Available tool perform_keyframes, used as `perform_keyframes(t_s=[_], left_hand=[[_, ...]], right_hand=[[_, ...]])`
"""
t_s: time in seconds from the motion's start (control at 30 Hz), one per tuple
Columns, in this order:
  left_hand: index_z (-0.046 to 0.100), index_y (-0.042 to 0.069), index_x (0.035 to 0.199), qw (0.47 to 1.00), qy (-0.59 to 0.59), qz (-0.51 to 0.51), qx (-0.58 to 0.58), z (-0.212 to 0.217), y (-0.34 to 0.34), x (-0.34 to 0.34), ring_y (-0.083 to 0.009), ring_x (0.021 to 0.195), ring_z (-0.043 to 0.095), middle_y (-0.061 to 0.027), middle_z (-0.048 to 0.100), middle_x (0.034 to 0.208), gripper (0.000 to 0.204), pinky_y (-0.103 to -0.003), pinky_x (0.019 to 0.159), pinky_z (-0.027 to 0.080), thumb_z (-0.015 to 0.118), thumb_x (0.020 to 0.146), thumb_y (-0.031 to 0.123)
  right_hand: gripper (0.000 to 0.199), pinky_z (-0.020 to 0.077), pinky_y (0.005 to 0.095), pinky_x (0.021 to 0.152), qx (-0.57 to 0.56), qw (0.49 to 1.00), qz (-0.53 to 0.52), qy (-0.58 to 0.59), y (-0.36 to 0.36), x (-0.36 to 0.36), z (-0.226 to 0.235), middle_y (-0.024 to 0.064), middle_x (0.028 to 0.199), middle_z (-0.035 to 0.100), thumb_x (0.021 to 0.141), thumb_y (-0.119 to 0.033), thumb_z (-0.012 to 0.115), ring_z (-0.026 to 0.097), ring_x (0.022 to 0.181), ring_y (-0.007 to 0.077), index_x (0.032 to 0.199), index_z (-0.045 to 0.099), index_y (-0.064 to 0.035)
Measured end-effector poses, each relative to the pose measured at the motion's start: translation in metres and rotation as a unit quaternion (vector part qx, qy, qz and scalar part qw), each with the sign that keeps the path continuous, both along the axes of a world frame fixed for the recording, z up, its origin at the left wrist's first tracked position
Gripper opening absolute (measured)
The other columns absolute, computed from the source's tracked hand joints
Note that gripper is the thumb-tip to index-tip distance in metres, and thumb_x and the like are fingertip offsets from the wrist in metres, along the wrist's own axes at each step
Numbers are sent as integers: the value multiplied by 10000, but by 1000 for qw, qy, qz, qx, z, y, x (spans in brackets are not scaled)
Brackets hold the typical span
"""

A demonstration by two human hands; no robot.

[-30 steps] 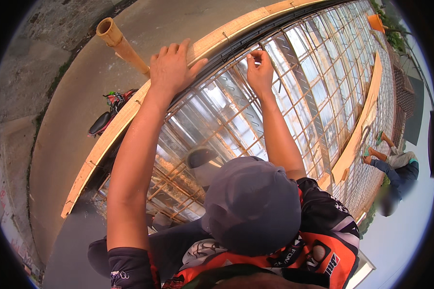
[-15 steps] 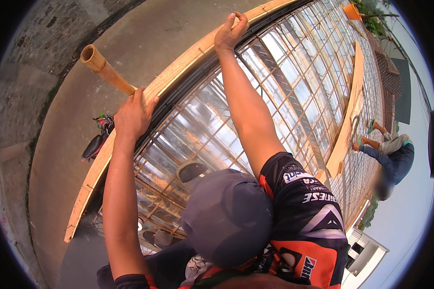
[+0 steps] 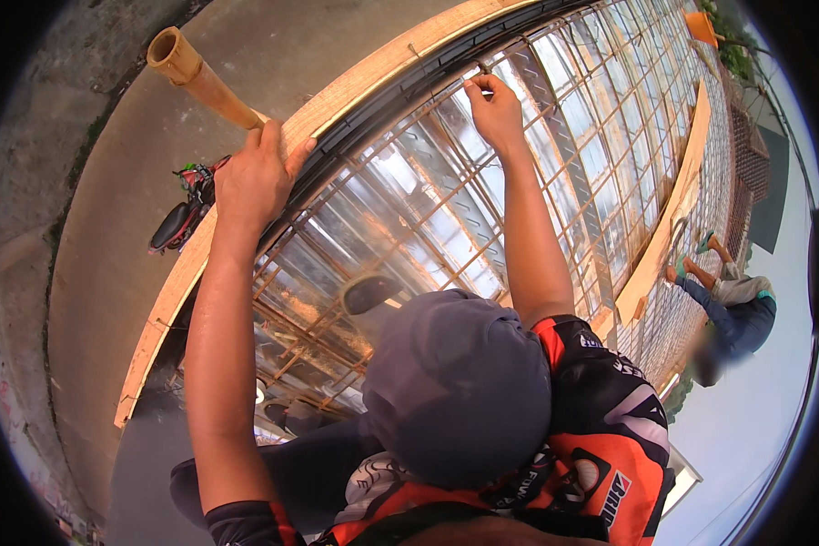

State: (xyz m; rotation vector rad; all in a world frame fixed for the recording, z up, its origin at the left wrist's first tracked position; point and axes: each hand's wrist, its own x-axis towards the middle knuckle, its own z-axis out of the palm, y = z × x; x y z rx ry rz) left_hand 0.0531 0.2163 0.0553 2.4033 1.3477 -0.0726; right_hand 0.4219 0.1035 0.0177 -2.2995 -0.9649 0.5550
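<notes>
A long pale wooden board (image 3: 344, 94) curves along the outer edge of a grid of rusty steel bars (image 3: 396, 211). My left hand (image 3: 253, 182) grips this board beside a bamboo pole (image 3: 205, 82), its thumb stretched toward dark strips (image 3: 359, 127) that run along the board's inner side. Over the grid near the same edge is my right hand (image 3: 499, 114), its thumb and forefinger pinched together. Whatever is between those fingertips is too small to make out. Shiny metal sheeting (image 3: 314, 250) shows beneath the bars.
A second plank (image 3: 673, 214) lies across the grid to the right. Another person (image 3: 742, 309) bends over beyond it. An orange container (image 3: 701, 27) stands at the far right. Past the board's outer edge, a parked motorbike (image 3: 177, 218) stands on pavement below.
My right hand has come off the wooden board and moved inward and to the right over the bars, its fingers now pinched. My left hand stays on the board. The view has shifted slightly.
</notes>
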Motion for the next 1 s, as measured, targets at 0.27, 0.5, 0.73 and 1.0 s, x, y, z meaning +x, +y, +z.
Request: perform_keyframes(t_s=[0.27, 0.5, 0.73, 1.0], left_hand=[[593, 109, 1478, 1000, 4, 1, -19, 0, -1, 6, -431, 1072, 778, -197, 751, 1287, 711, -572, 877, 608, 481, 1108, 706], [594, 112, 1478, 1000, 4, 0, -17, -2, 0, 4, -428, 1068, 781, -197, 757, 1293, 717, -571, 876, 611, 477, 1106, 714], [596, 116, 1479, 1000, 20, -3, -7, -1, 0, 6, -438, 1056, 781, -198, 766, 1275, 724, -564, 873, 616, 466, 1104, 721], [586, 114, 1466, 1000, 17, -3, -18, -2, 2, 6, -446, 1048, 779, -201, 773, 1247, 735, -575, 856, 615, 455, 1100, 737]], right_hand=[[236, 607, 337, 803, -48, 974, 37, 217, -48, -14, -40, 93, 965, 817, 1036, -197, 789, 770, 886, 162, 1187, 813, -17], [203, 585, 295, 723, -27, 987, 21, 158, -43, -18, -46, 72, 875, 808, 1041, -175, 765, 765, 781, 127, 1118, 834, -1], [207, 557, 314, 690, -8, 992, 28, 122, -42, -13, -64, 71, 852, 815, 1019, -185, 762, 732, 717, 130, 1098, 844, -12], [218, 563, 322, 706, 34, 981, -34, 186, -35, -16, -77, 86, 869, 816, 1026, -197, 752, 736, 746, 143, 1086, 838, -7]])
